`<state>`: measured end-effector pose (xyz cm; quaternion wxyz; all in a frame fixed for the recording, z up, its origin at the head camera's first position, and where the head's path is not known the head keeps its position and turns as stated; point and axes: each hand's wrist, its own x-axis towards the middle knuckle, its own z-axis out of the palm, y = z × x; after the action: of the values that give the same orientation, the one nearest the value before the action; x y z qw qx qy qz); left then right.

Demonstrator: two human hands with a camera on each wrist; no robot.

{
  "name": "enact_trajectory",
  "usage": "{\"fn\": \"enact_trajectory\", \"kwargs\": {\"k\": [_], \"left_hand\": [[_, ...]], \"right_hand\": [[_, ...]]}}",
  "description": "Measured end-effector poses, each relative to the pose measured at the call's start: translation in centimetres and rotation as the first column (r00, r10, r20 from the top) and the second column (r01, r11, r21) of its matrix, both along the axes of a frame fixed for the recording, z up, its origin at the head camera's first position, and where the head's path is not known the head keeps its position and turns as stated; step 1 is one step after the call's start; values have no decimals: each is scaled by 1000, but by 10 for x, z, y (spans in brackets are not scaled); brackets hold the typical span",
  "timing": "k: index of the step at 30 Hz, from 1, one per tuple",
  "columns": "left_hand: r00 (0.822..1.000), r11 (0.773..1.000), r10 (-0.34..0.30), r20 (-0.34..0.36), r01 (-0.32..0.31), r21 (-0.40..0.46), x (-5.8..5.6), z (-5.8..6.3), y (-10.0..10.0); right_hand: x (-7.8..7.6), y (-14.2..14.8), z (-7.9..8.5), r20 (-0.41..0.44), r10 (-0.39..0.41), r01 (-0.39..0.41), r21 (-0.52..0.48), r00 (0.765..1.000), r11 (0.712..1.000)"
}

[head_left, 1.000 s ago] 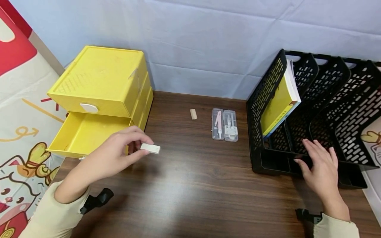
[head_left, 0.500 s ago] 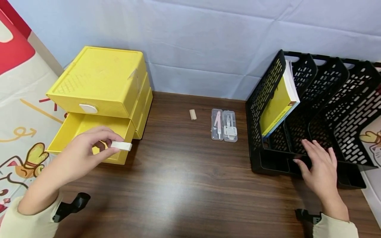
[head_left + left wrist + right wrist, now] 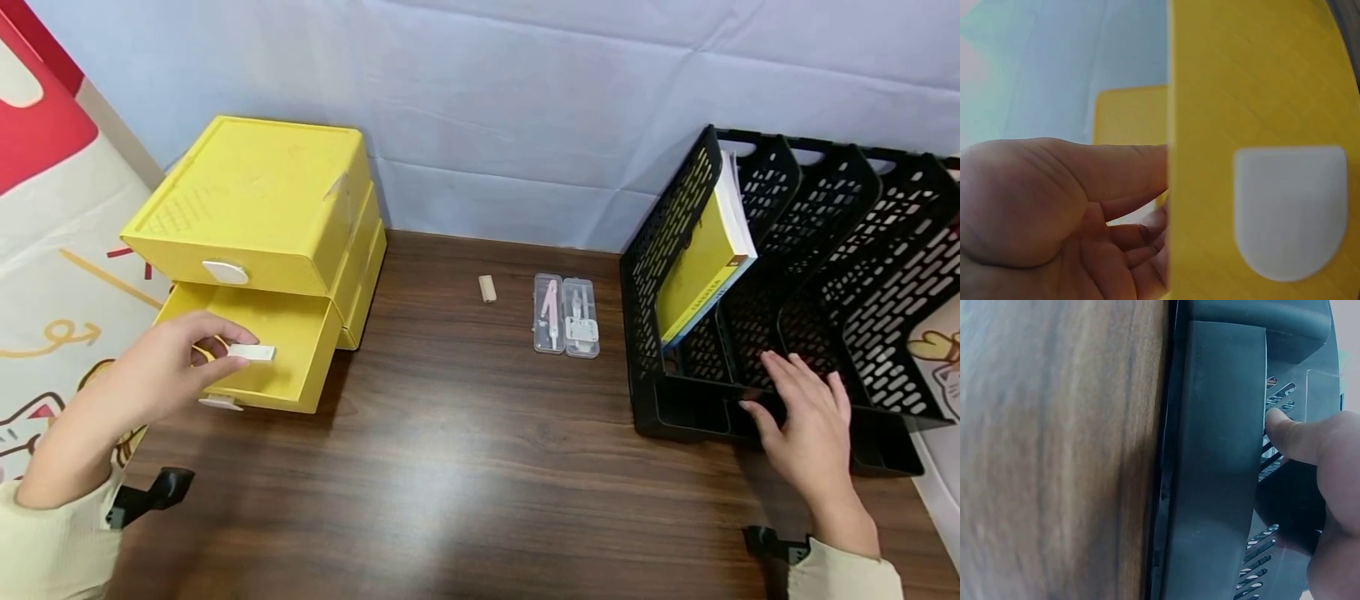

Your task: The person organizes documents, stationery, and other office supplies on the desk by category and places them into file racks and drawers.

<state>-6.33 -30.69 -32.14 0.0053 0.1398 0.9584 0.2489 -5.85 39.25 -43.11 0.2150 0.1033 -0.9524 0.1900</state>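
Note:
Between thumb and fingers, my left hand point(image 3: 168, 367) pinches a small white eraser point(image 3: 253, 352). It is over the pulled-out drawer point(image 3: 322, 367) of a yellow drawer unit point(image 3: 247, 187). In the left wrist view, the drawer front with its white tab handle point(image 3: 1291, 212) hides the fingertips and the eraser. My right hand point(image 3: 810, 425) rests at the front of a black file organizer point(image 3: 750, 392), fingers spread and relaxed. The right wrist view has the thumb point(image 3: 1291, 434) at the organizer's front part. A yellow book point(image 3: 701, 267) stands in its leftmost slot.
A small beige block point(image 3: 487, 288) lies at the back of the wooden table point(image 3: 480, 467). To its right is an open clear case point(image 3: 566, 317) with a pink compass inside. A pale blue cloth point(image 3: 510, 117) hangs behind.
My left hand has moved left with the white eraser, from beside the drawer unit to over the open drawer. The right hand stays where it was.

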Motion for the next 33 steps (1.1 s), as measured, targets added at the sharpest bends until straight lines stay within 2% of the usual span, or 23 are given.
{"fn": "enact_trajectory", "kwargs": {"k": [4, 7, 10, 16, 21, 25, 29, 33], "left_hand": [[997, 999, -19, 72, 21, -29, -10, -2, -1], [988, 997, -50, 143, 59, -53, -17, -4, 1], [972, 993, -72, 224, 91, -75, -22, -4, 4], [939, 982, -123, 322, 163, -98, -29, -6, 6], [906, 970, -201, 373, 236, -49, -33, -8, 6], [871, 960, -257, 417, 281, 4, -39, -10, 5], [842, 959, -257, 474, 283, 18, -43, -11, 6], [835, 960, -246, 492, 280, 6, -45, -12, 8]], "right_hand": [[0, 1, 0, -7, -3, 3, 0, 1000, 1000], [0, 1, 0, -13, -2, 2, -2, 1000, 1000], [0, 0, 0, -16, -1, 1, -2, 1000, 1000], [0, 0, 0, -18, 0, 0, 4, 1000, 1000], [0, 1, 0, -27, 7, -7, 1, 1000, 1000], [0, 1, 0, -27, 9, -9, -1, 1000, 1000], [0, 0, 1, -24, 6, -6, 0, 1000, 1000], [0, -1, 1, -16, 0, 0, 0, 1000, 1000]]}}
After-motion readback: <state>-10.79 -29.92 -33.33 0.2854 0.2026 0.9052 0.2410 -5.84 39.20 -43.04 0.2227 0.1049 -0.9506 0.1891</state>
